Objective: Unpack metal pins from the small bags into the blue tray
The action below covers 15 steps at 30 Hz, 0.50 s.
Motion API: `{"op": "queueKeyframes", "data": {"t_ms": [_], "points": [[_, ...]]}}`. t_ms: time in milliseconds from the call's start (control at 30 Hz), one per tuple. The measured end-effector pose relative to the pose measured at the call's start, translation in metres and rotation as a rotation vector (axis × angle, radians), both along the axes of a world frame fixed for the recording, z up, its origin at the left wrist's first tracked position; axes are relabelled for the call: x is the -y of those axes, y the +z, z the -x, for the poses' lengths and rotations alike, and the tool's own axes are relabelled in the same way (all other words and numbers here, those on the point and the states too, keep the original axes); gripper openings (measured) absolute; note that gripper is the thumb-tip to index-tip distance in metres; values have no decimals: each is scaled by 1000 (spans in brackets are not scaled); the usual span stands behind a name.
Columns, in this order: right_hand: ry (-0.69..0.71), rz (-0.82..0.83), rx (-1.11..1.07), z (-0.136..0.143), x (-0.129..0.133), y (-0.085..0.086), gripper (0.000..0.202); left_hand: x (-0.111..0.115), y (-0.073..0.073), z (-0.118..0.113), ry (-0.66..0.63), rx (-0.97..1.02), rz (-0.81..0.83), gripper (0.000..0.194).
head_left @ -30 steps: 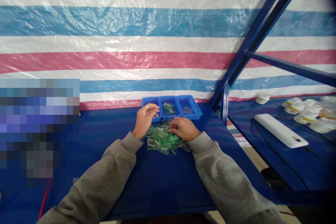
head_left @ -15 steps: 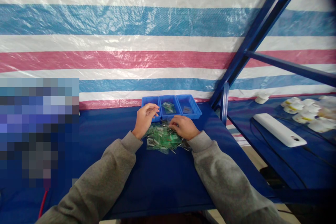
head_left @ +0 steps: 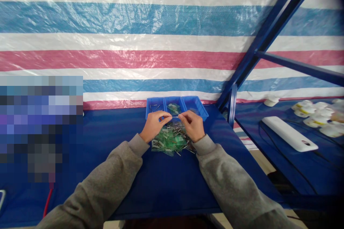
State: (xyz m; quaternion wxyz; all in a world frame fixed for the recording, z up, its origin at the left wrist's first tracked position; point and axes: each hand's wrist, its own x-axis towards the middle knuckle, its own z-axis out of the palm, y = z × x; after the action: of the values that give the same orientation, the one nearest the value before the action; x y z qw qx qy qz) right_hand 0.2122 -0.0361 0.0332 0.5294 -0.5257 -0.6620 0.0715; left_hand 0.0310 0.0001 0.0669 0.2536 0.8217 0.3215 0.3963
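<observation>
A thin, pale metallic rod spans the gap between my fingertips, held level above the pile. My left hand pinches its left end, and my right hand pinches the other. Below them lies a heap of small green-tinted clear packets mixed with loose thin metal rods. Just beyond my hands stand three joined blue bins. The left bin contains a few thin rods, while green packets lie in the middle bin. My right hand partly covers the right bin.
A blue table carries the heap and bins. On a second table at right lie a white oblong device, black cables and several white round parts. Blue metal framing rises between the tables, before a striped sheet.
My left hand has come back from the left bin toward my right hand. My right hand has lifted off the heap, and both now hold a thin metallic rod.
</observation>
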Motion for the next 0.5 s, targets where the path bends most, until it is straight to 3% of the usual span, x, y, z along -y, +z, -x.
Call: {"op": "queueKeyframes", "data": {"t_ms": [233, 500], "points": [[73, 52, -93, 5, 0, -3, 28, 0, 2, 2, 10, -11, -22, 23], [131, 53, -42, 6, 5, 1, 32, 5, 5, 1, -44, -70, 46, 39]]}}
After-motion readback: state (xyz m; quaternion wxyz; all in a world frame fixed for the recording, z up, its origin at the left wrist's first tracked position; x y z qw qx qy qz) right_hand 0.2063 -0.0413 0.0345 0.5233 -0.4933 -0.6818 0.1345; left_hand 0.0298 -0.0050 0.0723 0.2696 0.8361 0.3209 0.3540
